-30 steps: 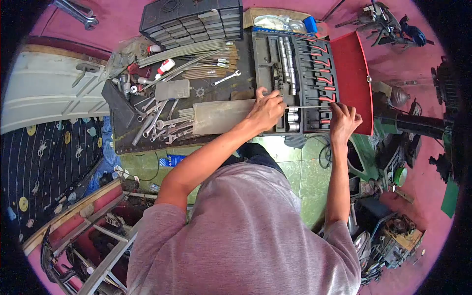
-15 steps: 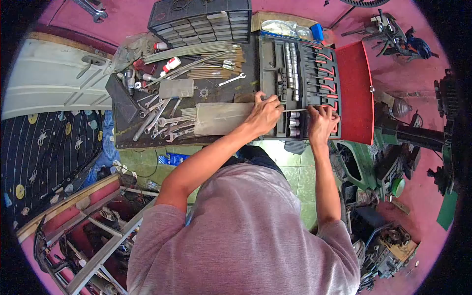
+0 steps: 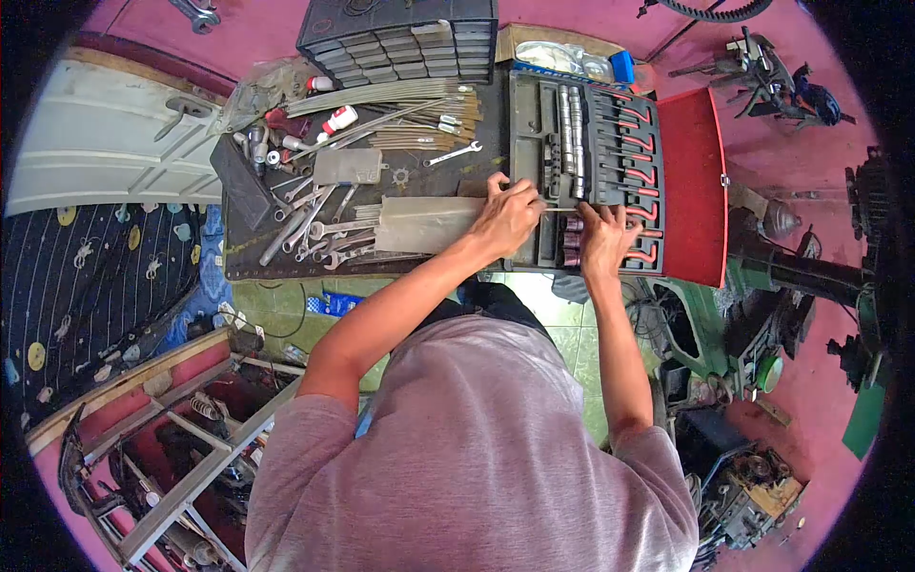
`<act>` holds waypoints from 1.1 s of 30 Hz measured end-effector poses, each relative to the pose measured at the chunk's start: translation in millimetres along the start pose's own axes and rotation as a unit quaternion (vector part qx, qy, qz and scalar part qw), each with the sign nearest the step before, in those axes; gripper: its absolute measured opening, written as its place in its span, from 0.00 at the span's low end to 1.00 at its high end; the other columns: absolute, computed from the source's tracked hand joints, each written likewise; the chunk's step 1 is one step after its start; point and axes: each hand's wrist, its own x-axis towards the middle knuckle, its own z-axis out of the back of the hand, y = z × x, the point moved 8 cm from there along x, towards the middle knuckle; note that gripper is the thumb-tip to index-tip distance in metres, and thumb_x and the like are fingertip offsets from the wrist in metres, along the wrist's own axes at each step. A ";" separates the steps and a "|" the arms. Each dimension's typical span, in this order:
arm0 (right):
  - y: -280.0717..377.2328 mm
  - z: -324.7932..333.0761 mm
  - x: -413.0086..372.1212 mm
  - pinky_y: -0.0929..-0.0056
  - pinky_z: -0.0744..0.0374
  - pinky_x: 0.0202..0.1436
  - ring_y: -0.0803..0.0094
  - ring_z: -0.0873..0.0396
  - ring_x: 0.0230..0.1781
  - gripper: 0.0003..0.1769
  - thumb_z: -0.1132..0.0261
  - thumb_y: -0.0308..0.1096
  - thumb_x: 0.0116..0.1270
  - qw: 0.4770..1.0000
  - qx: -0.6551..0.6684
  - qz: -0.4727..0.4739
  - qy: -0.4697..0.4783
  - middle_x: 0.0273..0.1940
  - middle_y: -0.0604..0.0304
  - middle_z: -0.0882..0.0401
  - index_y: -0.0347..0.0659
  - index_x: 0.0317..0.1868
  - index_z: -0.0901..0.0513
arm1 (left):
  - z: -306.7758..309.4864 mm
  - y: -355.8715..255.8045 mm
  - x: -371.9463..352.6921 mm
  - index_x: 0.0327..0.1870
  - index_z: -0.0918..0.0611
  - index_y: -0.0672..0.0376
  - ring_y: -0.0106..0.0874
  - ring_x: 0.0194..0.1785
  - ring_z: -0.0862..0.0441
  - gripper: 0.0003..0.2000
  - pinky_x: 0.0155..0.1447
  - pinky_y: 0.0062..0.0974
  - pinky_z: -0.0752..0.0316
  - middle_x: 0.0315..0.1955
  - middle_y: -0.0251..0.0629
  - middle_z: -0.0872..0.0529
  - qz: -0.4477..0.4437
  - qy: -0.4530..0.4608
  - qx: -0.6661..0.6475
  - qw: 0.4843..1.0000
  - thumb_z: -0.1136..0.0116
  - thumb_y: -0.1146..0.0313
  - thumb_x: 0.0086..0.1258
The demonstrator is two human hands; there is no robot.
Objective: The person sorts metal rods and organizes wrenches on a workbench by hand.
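Note:
A thin, light-coloured rod (image 3: 561, 210) spans the short gap between my two hands, above the open tool case (image 3: 526, 133). My left hand (image 3: 510, 221) has its fingers closed on the rod's left end, beside the right end of a clear plastic sleeve (image 3: 424, 225). At the other end, my right hand (image 3: 606, 243) pinches the rod with its fingertips, over the case near the red-handled tools (image 3: 640, 176). Several shiny sockets (image 3: 573, 238) sit in the case just left of my right hand. The rod's ends are hidden by my fingers.
Wrenches (image 3: 303, 224), a small clear box (image 3: 347, 167) and a bundle of thin rods (image 3: 419, 119) lie on the dark workbench (image 3: 443, 172). A drawer cabinet (image 3: 400, 48) stands behind. The case's red lid (image 3: 693, 191) is open at the right.
My right hand has moved left along the rod, closer to my left hand, so less of the rod shows between them. The left hand stays nearly in place. The view has shifted slightly.

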 end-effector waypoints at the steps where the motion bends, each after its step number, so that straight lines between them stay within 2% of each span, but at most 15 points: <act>1: 5.1 0.9 1.3 0.43 0.34 0.62 0.60 0.21 0.52 0.18 0.35 0.28 0.58 1.000 0.002 0.002 0.005 0.42 0.60 0.11 0.54 0.47 0.09 | 0.3 0.3 -0.6 0.37 0.13 0.60 0.32 0.51 0.20 0.04 0.60 0.50 0.43 0.35 0.33 0.18 0.001 0.000 0.000 1.000 0.35 0.72 0.64; 4: 18.8 2.2 4.5 0.43 0.34 0.61 0.60 0.21 0.51 0.17 0.35 0.27 0.58 1.000 0.019 0.013 -0.006 0.41 0.59 0.11 0.53 0.46 0.09 | 4.3 3.0 -3.8 0.37 0.13 0.59 0.32 0.50 0.21 0.04 0.60 0.50 0.42 0.34 0.33 0.19 0.004 -0.007 0.006 1.000 0.35 0.72 0.64; 5: 21.5 0.4 4.7 0.47 0.33 0.60 0.64 0.21 0.48 0.18 0.33 0.26 0.58 1.000 -0.008 0.019 -0.014 0.41 0.65 0.12 0.56 0.47 0.09 | 4.0 5.4 -5.0 0.37 0.13 0.59 0.32 0.51 0.20 0.04 0.60 0.50 0.42 0.35 0.33 0.19 0.011 0.004 0.009 1.000 0.35 0.72 0.64; 6: 23.9 -0.5 5.5 0.47 0.33 0.60 0.64 0.21 0.48 0.18 0.33 0.26 0.58 1.000 -0.007 0.020 -0.013 0.41 0.65 0.12 0.56 0.47 0.09 | 3.0 8.5 -6.8 0.38 0.13 0.59 0.32 0.52 0.20 0.05 0.59 0.50 0.42 0.35 0.33 0.18 0.019 0.015 0.013 1.000 0.35 0.71 0.64; 8: 26.8 -3.1 6.4 0.43 0.34 0.62 0.60 0.21 0.50 0.16 0.35 0.27 0.60 0.999 0.032 0.010 -0.003 0.40 0.60 0.11 0.55 0.46 0.09 | 5.1 13.0 -10.0 0.38 0.13 0.59 0.32 0.53 0.20 0.05 0.60 0.51 0.42 0.37 0.33 0.17 0.023 0.011 0.019 1.000 0.34 0.72 0.63; 15: 38.8 -9.2 10.4 0.45 0.34 0.61 0.61 0.21 0.49 0.16 0.34 0.28 0.60 1.000 0.016 0.024 0.000 0.39 0.61 0.12 0.56 0.46 0.09 | 17.0 25.0 -10.9 0.42 0.11 0.58 0.30 0.56 0.20 0.09 0.62 0.51 0.43 0.39 0.32 0.15 0.063 0.003 0.024 0.998 0.32 0.72 0.60; 20: 55.0 -2.6 17.2 0.49 0.34 0.60 0.63 0.21 0.50 0.16 0.33 0.27 0.58 0.999 0.032 0.033 -0.010 0.38 0.63 0.13 0.53 0.46 0.09 | 23.7 28.3 -14.5 0.42 0.11 0.58 0.30 0.55 0.20 0.10 0.61 0.50 0.43 0.39 0.32 0.15 0.070 -0.007 0.035 0.997 0.32 0.72 0.59; 30: 73.7 -11.5 17.5 0.49 0.32 0.60 0.62 0.22 0.50 0.19 0.32 0.28 0.57 0.998 0.015 0.062 0.000 0.40 0.61 0.13 0.56 0.49 0.08 | 22.1 35.6 -22.0 0.43 0.11 0.58 0.30 0.56 0.20 0.10 0.62 0.50 0.43 0.40 0.32 0.15 0.090 0.008 0.025 0.996 0.33 0.72 0.60; 33: 79.7 -15.3 16.7 0.44 0.33 0.61 0.58 0.21 0.52 0.18 0.37 0.28 0.61 0.997 0.037 0.067 0.027 0.43 0.57 0.13 0.55 0.49 0.09 | 16.7 36.2 -22.0 0.44 0.11 0.58 0.31 0.57 0.21 0.11 0.62 0.50 0.43 0.41 0.32 0.15 0.093 0.020 0.038 0.995 0.33 0.72 0.60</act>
